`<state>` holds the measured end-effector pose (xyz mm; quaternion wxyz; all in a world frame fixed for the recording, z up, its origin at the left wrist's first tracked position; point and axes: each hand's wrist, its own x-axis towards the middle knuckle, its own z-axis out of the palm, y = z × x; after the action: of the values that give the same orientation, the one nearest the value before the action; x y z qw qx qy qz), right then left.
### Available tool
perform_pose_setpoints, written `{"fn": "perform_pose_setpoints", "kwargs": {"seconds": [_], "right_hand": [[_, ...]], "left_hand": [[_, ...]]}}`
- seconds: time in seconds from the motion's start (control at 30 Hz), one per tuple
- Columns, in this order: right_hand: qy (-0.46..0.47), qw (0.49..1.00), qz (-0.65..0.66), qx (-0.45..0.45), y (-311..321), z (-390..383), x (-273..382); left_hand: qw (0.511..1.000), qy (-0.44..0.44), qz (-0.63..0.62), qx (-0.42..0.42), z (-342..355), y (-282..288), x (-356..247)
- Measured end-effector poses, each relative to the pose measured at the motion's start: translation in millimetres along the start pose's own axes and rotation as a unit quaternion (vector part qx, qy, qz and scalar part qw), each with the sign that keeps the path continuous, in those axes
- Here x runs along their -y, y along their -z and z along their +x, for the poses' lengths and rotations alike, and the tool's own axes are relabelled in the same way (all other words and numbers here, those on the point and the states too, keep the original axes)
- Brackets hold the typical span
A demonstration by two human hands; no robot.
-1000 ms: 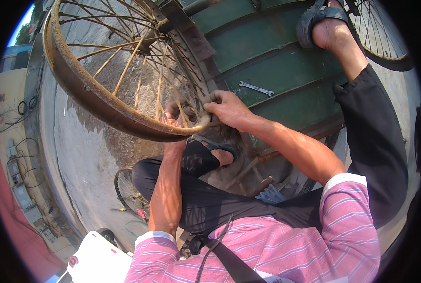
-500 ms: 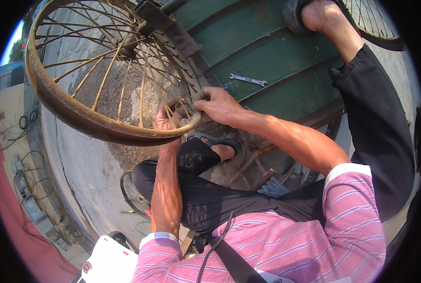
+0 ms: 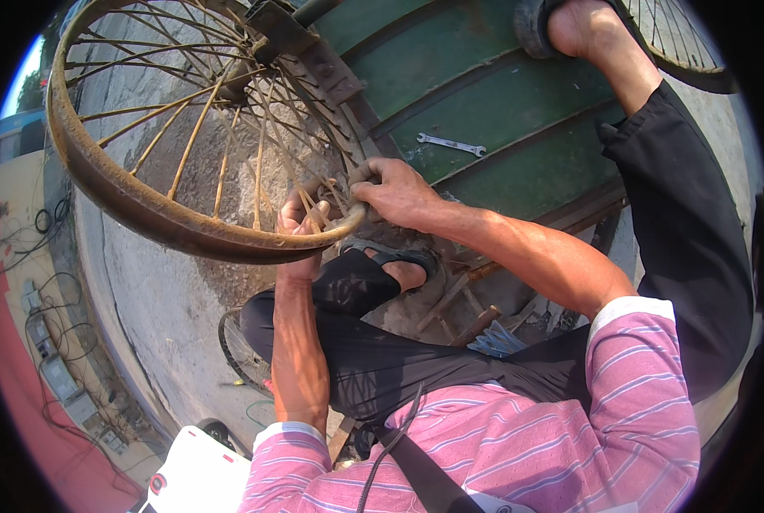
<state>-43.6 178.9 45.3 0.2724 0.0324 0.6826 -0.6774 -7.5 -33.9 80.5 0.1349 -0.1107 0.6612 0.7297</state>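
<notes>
The wheel (image 3: 200, 128) is the thing in hand, with the green panel (image 3: 493, 111) along its right side and a sandalled foot (image 3: 406, 272) below its near edge. The left hand (image 3: 300, 218) reaches in among the wheel's spokes (image 3: 259, 179), fingers bent and thumb raised beside the spoke ends; I cannot tell what, if anything, it pinches. The right hand (image 3: 392, 193) is at the wheel's right edge, fingers curled and thumb drawn in toward the rim (image 3: 172, 224); whether it pinches the rim or some small part there is hidden. The work looks like close fingering where spokes meet rim, so it seems best to let one hand steady the wheel while the other does the fine part, using fingertips rather than the whole fist. The spokes look rusty, so light, even pressure should spare both skin and metal. Keeping fingers from wedging where spokes cross seems wise. The spanner (image 3: 450, 144), right of the wheel on the panel, appears within reach of the right hand.
</notes>
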Motion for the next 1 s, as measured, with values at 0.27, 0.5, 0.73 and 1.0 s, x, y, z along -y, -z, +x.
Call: {"fn": "perform_pose_setpoints", "kwargs": {"seconds": [0.27,0.5,0.73,1.0], "right_hand": [[-0.009,1.0,-0.004,0.008,1.9,-4.2,8.3],[0.001,1.0,-0.002,0.001,2.3,-2.6,4.5],[0.008,1.0,-0.023,-0.001,1.8,-1.5,2.4],[0.031,0.998,-0.057,-0.007,2.7,-3.9,2.2]], "left_hand": [[1.0,-0.013,0.007,-0.006,5.8,10.9,14.7],[0.999,0.006,-0.027,0.027,8.4,10.2,12.1],[0.999,0.019,-0.024,0.022,6.2,10.9,9.8],[0.999,0.006,0.024,0.026,6.1,4.2,1.9]]}}
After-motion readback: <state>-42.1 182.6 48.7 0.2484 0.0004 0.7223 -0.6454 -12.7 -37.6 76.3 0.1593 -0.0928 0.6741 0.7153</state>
